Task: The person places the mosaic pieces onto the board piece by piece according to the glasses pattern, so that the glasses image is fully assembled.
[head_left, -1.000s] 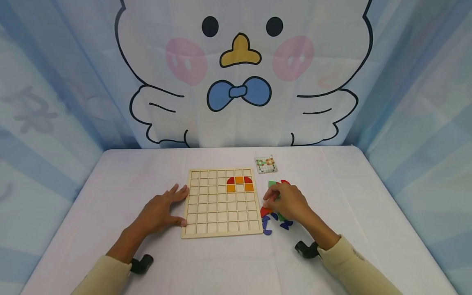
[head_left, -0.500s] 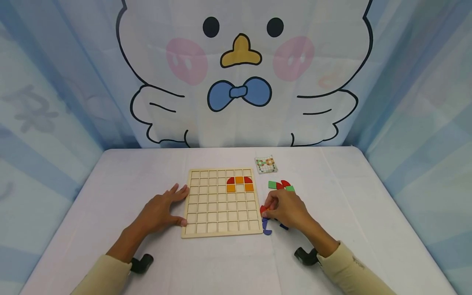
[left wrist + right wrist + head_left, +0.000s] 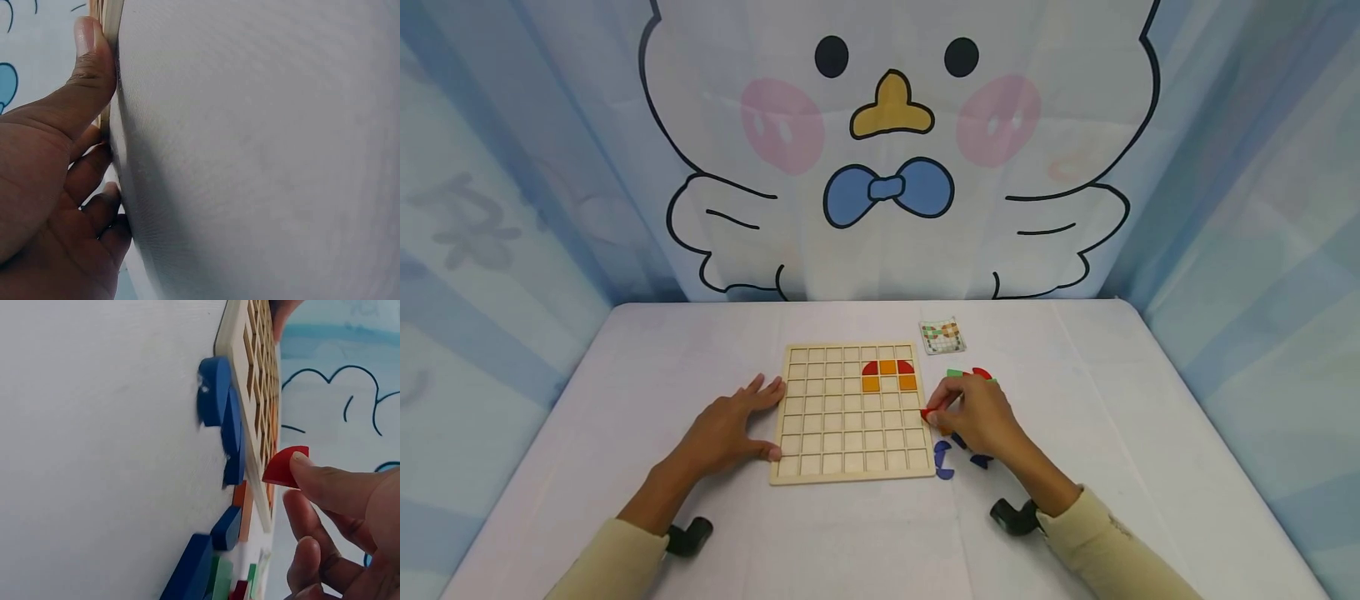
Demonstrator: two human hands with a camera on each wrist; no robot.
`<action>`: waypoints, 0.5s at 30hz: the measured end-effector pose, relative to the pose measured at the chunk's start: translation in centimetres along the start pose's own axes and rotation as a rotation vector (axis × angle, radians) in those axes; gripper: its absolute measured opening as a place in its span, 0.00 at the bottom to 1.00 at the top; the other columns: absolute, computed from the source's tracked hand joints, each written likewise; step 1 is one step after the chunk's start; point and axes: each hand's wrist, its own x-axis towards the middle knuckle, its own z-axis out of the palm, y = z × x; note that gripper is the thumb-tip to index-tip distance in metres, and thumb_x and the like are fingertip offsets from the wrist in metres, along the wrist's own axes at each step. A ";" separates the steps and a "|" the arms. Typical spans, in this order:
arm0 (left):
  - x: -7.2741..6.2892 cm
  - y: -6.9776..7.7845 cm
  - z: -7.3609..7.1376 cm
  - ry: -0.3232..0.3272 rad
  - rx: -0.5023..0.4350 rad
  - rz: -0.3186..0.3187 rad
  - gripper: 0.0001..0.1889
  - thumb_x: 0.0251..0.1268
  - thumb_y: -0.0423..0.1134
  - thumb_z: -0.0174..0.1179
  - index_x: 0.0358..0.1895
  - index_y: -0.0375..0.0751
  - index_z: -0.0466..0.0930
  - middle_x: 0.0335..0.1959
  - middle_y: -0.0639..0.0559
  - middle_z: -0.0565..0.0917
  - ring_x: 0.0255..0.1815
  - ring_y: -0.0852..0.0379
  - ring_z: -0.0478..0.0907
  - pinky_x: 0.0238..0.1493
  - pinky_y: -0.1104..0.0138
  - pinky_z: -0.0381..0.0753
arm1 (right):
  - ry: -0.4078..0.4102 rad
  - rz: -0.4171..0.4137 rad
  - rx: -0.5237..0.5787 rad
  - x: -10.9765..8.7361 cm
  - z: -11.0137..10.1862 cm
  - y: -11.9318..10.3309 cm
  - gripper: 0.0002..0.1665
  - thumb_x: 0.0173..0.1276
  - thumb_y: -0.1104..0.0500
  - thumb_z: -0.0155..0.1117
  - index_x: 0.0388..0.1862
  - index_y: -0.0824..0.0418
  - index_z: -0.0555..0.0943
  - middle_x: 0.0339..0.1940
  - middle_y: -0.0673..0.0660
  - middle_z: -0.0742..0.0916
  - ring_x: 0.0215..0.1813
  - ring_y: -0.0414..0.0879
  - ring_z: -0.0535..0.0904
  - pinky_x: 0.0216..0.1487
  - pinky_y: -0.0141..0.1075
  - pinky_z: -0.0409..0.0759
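Hold red quarter-round [image 3: 281, 469] pinched between thumb and finger of right hand [image 3: 979, 411], at right edge of grid board [image 3: 832, 423]. Brace board's left edge with spread, uncurled left hand [image 3: 720, 431]. Preferably square straight sides to grid before lowering.

Can read no words, numbers or brands in any view. Can make out only a small coloured pattern on the card [image 3: 942, 336] on the desk [image 3: 820, 542], too fine to decipher further.
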 end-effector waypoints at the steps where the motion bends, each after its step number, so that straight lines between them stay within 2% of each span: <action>1: 0.0 0.0 0.0 -0.001 0.002 0.000 0.58 0.45 0.56 0.83 0.82 0.47 0.64 0.84 0.41 0.63 0.83 0.25 0.59 0.79 0.30 0.61 | 0.003 -0.007 0.007 0.1 0.0 -0.1 0.10 0.63 0.58 0.83 0.29 0.47 0.88 0.27 0.46 0.86 0.29 0.45 0.76 0.27 0.34 0.72; 5: 0.0 0.1 0.0 -0.001 0.005 0.002 0.58 0.45 0.56 0.83 0.82 0.47 0.64 0.84 0.41 0.63 0.83 0.25 0.59 0.79 0.30 0.61 | -0.004 -0.014 0.035 0.4 0.4 -0.7 0.09 0.63 0.56 0.83 0.29 0.46 0.88 0.26 0.46 0.85 0.23 0.46 0.77 0.22 0.32 0.71; 12: 0.0 0.1 -0.1 -0.001 0.007 -0.002 0.58 0.44 0.56 0.84 0.82 0.46 0.64 0.84 0.40 0.63 0.82 0.24 0.60 0.79 0.30 0.61 | 0.007 -0.042 0.040 1.3 1.6 -1.9 0.08 0.63 0.55 0.83 0.28 0.45 0.90 0.25 0.45 0.86 0.30 0.45 0.77 0.30 0.35 0.71; 15: 0.0 0.2 -0.1 -0.001 0.009 -0.002 0.58 0.44 0.55 0.84 0.82 0.46 0.64 0.84 0.40 0.63 0.82 0.24 0.60 0.78 0.30 0.62 | 0.010 -0.052 0.052 1.7 2.1 -2.5 0.09 0.63 0.56 0.83 0.28 0.45 0.90 0.24 0.44 0.86 0.30 0.44 0.78 0.31 0.36 0.71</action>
